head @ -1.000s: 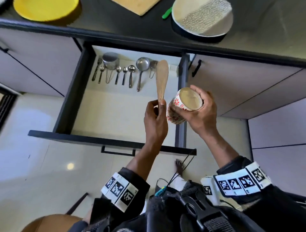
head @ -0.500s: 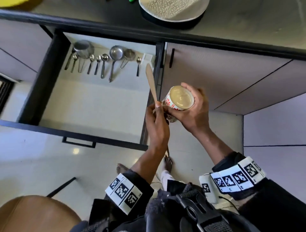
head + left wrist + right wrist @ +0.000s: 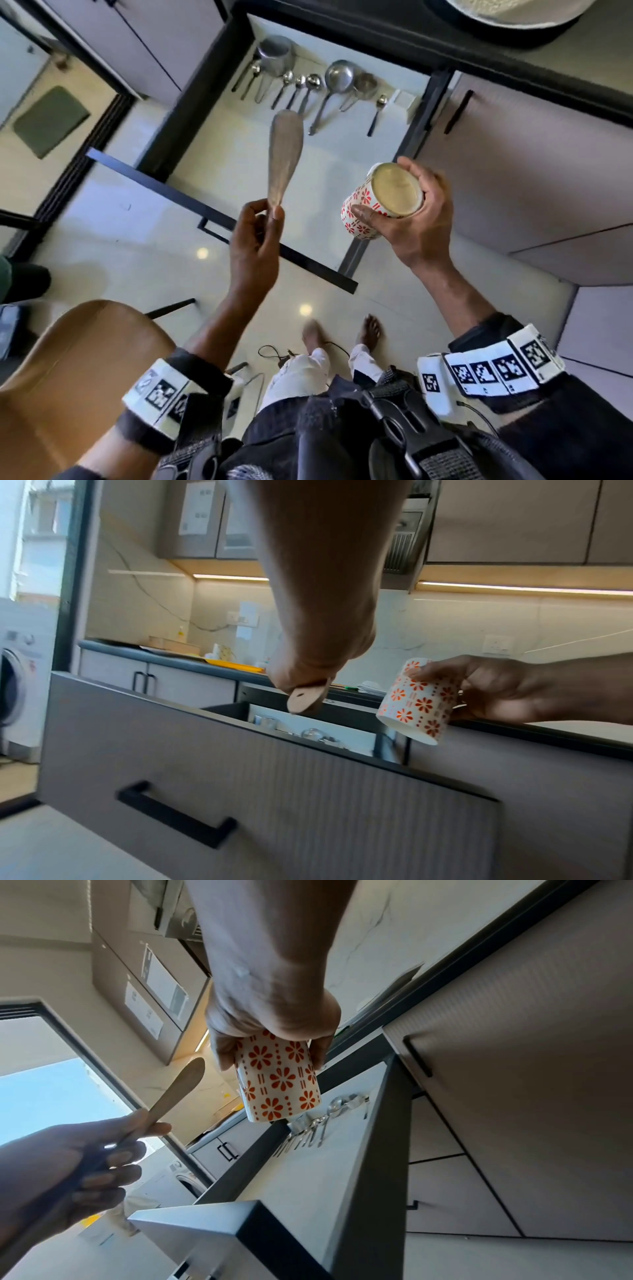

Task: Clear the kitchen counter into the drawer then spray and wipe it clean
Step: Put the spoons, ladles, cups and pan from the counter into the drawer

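My left hand (image 3: 262, 219) pinches the handle end of a wooden spatula (image 3: 285, 150), blade pointing away over the open drawer (image 3: 191, 202). In the right wrist view the spatula (image 3: 178, 1093) rises from that hand (image 3: 103, 1153). My right hand (image 3: 411, 212) grips a white cup with red flowers (image 3: 370, 202) round its rim, held above the drawer's right front corner. The cup (image 3: 416, 700) hangs tilted in the left wrist view, the spatula's handle end (image 3: 304, 699) poking below my left hand. The right wrist view has the cup (image 3: 277, 1080) under my right hand (image 3: 270, 1031).
Metal spoons and ladles (image 3: 308, 89) lie in a row at the back of the drawer, with bare white floor in front of them. A plate (image 3: 513, 13) sits on the dark counter (image 3: 582, 61) above. A brown chair (image 3: 68, 370) stands at my lower left.
My hands have drawn apart: the left hand carried the spatula leftward over the drawer's middle, away from the cup. The camera view swung, so the drawer appears slanted.
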Available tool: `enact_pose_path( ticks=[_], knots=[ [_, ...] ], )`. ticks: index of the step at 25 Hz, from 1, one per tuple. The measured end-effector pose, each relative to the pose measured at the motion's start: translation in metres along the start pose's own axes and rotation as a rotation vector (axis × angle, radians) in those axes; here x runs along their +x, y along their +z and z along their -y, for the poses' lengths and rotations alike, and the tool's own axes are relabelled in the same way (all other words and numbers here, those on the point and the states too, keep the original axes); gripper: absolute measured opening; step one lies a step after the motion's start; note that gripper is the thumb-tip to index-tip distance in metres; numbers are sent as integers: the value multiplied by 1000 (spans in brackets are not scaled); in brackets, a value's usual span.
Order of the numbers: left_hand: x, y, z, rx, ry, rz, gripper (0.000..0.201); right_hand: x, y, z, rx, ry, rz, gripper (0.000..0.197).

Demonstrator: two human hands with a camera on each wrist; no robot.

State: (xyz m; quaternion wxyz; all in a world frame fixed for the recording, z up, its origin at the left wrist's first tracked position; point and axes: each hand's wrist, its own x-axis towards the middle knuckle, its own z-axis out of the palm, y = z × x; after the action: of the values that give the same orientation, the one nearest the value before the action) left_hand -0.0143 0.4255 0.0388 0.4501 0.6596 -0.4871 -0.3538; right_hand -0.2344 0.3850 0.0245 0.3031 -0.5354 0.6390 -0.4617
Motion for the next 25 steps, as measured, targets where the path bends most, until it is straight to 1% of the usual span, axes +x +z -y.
enact_pose_path(
  ticks=[2, 4, 7, 9, 10, 12, 15, 18, 20, 22, 25],
  knots=[
    [18, -38, 6, 87, 62, -39, 23, 3, 22, 13, 14, -1, 21, 87],
    [38, -69, 14, 149, 114, -47, 25, 6, 45, 25, 18, -5, 30, 87],
    [73, -101, 31, 195, 148, 10, 26, 12, 82, 43, 12, -24, 18, 86],
    [106, -122, 41, 200, 183, 61, 23, 21, 111, 60, -13, -46, -27, 85],
    [124, -133, 46, 206, 196, 74, 23, 26, 128, 70, -26, -45, -47, 85],
    [156, -159, 54, 241, 218, 70, 23, 36, 161, 88, -38, -20, -43, 85],
    [200, -191, 60, 299, 185, 100, 24, 54, 204, 113, -52, 13, -30, 84],
    [241, -210, 61, 363, 136, 216, 26, 76, 235, 129, -90, 69, 2, 85],
    [267, -215, 64, 428, 111, 287, 29, 96, 253, 133, -118, 103, 43, 85],
    [292, -220, 69, 493, 66, 329, 30, 120, 274, 131, -151, 113, 81, 83],
    [334, -228, 78, 572, 3, 429, 30, 161, 315, 123, -187, 144, 158, 83]
  ],
)
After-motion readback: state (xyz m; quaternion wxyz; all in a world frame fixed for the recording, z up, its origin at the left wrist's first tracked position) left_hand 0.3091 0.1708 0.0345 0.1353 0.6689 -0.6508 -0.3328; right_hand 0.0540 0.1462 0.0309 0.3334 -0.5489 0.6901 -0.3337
